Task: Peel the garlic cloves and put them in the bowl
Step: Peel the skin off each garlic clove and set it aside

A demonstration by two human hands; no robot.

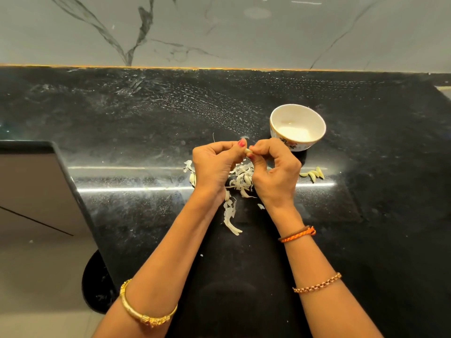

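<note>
Two hands pinch one pale garlic clove (248, 151) between curled fingertips: left hand (214, 164) steadying, right hand (275, 172) seemingly picking at its skin. Peeling is underway; next comes stripping, then reaching far-right to the glossy flowered bowl (297, 128). Papery skins (240, 179) litter the black counter (122, 118); smooth peeled cloves (313, 173) lie right.

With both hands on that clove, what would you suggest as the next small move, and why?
Probably finish stripping the skin and drop the clove into the bowl. Both the left hand and the right hand pinch it above the pile of peels, the bowl looks empty, and the peeled cloves lie on the counter beside it.
</note>
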